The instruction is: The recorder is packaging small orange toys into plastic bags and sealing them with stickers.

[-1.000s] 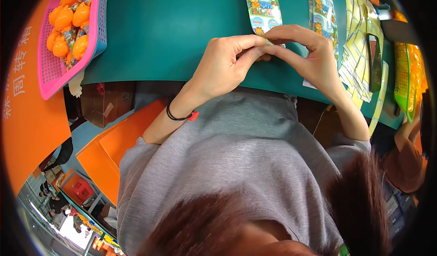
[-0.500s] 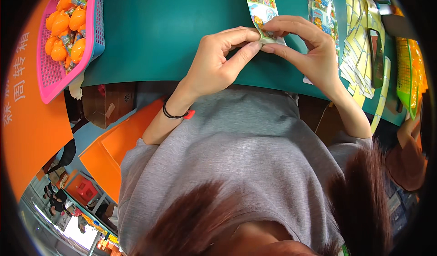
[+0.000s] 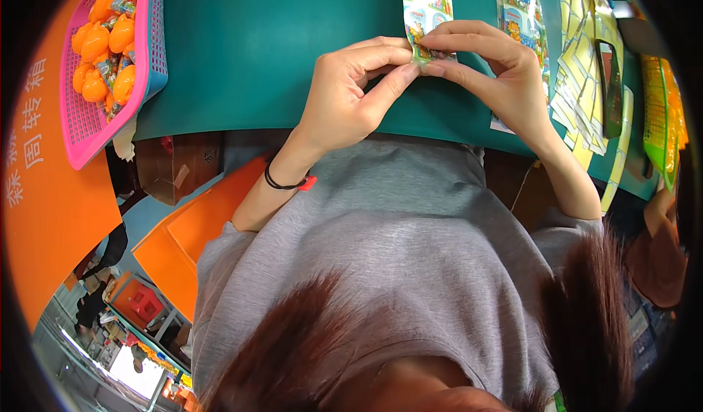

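Observation:
A strip of printed cartoon stickers (image 3: 428, 6) runs from the far edge of the table toward me. At its near end, my left hand (image 3: 359, 90) pinches the strip's corner between thumb and fingers. My right hand (image 3: 498, 72) grips the same end from the other side, thumb below and forefinger on top. Both sets of fingertips nearly meet there, and part of the strip's end is hidden beneath them. Beside my right hand lies a stack of similar printed strips (image 3: 521, 17), partly covered by that hand.
A pink basket (image 3: 157, 39) of orange toy-like pieces (image 3: 95, 42) stands at the left. On the right lie yellow-edged paper strips (image 3: 575, 68) with a dark cutter-like tool (image 3: 608, 90) on them. A yellow-green basket (image 3: 659, 126) and another person's arm (image 3: 659, 214) are farther right.
The strip's far part has swung slightly right and stands straighter. My fingers stay at its near end, and the right fingertips have shifted a little.

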### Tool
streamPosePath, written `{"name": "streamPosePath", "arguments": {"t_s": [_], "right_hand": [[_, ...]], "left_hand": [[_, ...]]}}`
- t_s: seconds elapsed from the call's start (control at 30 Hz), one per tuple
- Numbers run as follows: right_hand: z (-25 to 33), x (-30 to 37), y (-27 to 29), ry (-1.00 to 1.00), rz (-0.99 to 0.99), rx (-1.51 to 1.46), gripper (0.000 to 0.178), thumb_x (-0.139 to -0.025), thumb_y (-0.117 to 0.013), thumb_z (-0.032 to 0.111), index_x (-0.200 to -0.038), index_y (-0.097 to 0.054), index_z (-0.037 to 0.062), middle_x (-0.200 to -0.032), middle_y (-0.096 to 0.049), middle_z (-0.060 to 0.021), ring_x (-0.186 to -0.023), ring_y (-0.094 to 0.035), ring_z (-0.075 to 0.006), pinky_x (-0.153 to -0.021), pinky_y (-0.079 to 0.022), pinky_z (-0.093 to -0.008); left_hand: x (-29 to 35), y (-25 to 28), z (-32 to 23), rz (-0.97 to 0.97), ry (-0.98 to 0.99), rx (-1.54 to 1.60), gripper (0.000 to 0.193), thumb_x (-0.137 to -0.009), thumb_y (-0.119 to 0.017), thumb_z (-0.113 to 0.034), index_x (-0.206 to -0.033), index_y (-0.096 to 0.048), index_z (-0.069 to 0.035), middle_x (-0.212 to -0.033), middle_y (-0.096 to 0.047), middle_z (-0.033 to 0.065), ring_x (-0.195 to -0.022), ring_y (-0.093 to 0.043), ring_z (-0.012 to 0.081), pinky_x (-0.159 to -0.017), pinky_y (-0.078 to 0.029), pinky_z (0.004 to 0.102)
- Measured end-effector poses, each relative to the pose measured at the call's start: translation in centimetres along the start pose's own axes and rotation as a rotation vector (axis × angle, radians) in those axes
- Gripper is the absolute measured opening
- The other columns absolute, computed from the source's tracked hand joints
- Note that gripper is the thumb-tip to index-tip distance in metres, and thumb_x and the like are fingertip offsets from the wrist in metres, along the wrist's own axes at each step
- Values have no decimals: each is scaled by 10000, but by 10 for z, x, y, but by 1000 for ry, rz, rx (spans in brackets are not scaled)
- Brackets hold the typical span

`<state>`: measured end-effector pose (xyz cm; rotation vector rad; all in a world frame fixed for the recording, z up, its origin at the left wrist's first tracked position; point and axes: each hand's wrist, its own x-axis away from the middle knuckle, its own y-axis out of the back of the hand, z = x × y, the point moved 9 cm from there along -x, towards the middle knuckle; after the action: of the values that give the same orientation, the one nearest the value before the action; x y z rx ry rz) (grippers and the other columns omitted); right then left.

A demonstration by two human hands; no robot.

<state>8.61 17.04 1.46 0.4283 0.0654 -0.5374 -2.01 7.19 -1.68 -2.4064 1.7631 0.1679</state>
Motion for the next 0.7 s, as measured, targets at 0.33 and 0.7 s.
{"name": "streamPosePath", "arguments": {"t_s": [0.33,0.7], "right_hand": [[29,7,-7,268,-126,275,151,-828,-692,-32,-976,-705,-5,-993,-693,-90,-913,-669,-179,-800,-534,-278],[10,5,-3,106,-32,129,113,-892,-641,1,-999,-669,-22,-1023,-677,-73,-942,-645,-155,-861,-491,-256]], "left_hand": [[-1,-4,-11,-22,-102,-185,150,-872,-646,12,-1008,-707,26,-1016,-714,133,-864,-686,187,-771,-536,264],[1,-5,-9,12,-72,-174,136,-876,-640,2,-992,-709,19,-983,-714,124,-830,-682,164,-735,-533,261]]}}
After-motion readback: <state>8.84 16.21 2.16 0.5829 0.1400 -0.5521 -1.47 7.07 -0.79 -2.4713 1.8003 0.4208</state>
